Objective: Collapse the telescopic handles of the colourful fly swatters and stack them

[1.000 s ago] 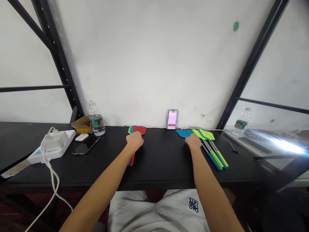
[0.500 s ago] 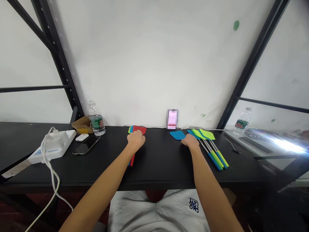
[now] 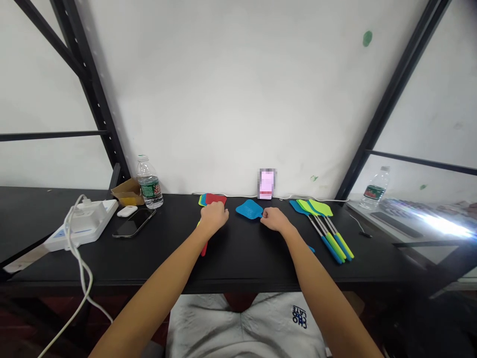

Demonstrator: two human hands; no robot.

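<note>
My right hand (image 3: 274, 219) is closed round the shaft of a blue fly swatter (image 3: 249, 209), whose head lies just left of the hand above the black table (image 3: 246, 258); its handle end shows behind my forearm. My left hand (image 3: 214, 217) rests with fingers curled on a stack of swatters with a red one on top (image 3: 213, 200). A second pile of green and blue swatters (image 3: 320, 214) lies to the right, apart from both hands.
At the left stand a water bottle (image 3: 148, 182), a small cardboard box (image 3: 127, 192), a dark phone (image 3: 134, 223), a white earbud case (image 3: 126, 211) and a white power strip (image 3: 80, 223) with a cable. A small blurred screen (image 3: 267, 183) leans against the wall. Black shelf posts flank the table.
My right hand has lifted the blue swatter off the right pile and carried it leftward, close to the left stack. My left hand stayed on the red-topped stack.
</note>
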